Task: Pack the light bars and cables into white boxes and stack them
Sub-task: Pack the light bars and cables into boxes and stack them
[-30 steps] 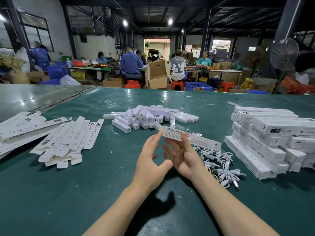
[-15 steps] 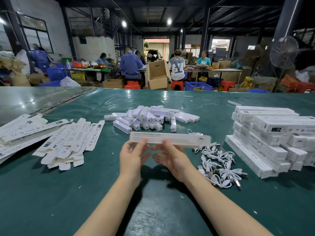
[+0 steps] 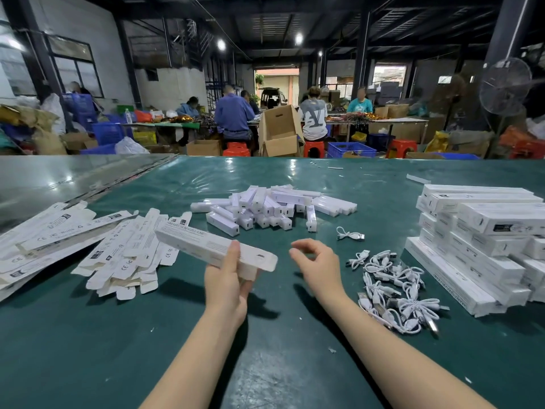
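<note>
My left hand (image 3: 228, 278) grips a long white box (image 3: 206, 245) near its right end, where an end flap stands open; the box slants up to the left above the green table. My right hand (image 3: 320, 265) hovers beside it with loosely curled fingers and holds nothing. White light bars (image 3: 274, 206) lie heaped at the table's middle. A tangle of white cables (image 3: 392, 286) lies right of my right hand, with one cable (image 3: 349, 234) apart. Packed white boxes (image 3: 483, 246) are stacked at the right.
Flat unfolded box blanks (image 3: 118, 252) are spread at the left, more (image 3: 35, 234) at the far left edge. The green table (image 3: 265, 364) stretches toward me. People sit at benches behind, by a cardboard carton (image 3: 280, 132) and a standing fan (image 3: 505, 87).
The box has passed from my right hand to my left and swung leftward. My right hand has let go and drawn away to the right.
</note>
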Motion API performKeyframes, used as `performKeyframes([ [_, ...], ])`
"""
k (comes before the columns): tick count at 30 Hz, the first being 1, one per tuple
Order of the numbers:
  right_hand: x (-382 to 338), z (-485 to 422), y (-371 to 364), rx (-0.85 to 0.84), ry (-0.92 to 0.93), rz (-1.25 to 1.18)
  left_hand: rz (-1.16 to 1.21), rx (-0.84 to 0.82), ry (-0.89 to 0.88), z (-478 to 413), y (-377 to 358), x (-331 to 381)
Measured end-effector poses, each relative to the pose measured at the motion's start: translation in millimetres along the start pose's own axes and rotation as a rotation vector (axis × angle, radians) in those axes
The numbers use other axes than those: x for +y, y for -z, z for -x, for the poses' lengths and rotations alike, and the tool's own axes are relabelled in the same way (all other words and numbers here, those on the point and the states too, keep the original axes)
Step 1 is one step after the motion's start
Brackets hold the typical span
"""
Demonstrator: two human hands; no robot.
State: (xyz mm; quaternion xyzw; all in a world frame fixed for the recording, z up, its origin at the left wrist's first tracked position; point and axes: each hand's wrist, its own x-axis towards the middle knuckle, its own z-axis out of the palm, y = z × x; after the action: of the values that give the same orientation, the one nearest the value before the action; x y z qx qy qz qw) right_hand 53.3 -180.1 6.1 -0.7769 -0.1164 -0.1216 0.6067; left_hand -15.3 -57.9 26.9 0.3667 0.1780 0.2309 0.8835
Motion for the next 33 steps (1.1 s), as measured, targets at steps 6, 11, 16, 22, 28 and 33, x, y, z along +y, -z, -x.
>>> performKeyframes([
  [6, 19, -46, -11, -0.098, -0.017, 0.769, 0.2, 0.025, 0.195, -3, 5, 9],
  [11, 33, -74, -10, -0.148, -0.094, 0.924, 0.188, -0.034, 0.234, -9, 10, 6],
  [16, 37, -86, -12, -0.194, -0.123, 1.021, 0.075, -0.079, 0.187, -16, 8, 0],
  [22, 31, -74, -2, 0.228, -0.018, 0.444, 0.02, -0.124, 0.231, -19, 8, -4],
  [28, 16, -29, 13, 0.332, -0.106, -0.084, 0.082, -0.177, 0.237, -11, 5, -1],
  [33, 0, 6, 16, 0.059, -0.242, -0.621, 0.099, -0.267, 0.252, -7, 6, -1],
])
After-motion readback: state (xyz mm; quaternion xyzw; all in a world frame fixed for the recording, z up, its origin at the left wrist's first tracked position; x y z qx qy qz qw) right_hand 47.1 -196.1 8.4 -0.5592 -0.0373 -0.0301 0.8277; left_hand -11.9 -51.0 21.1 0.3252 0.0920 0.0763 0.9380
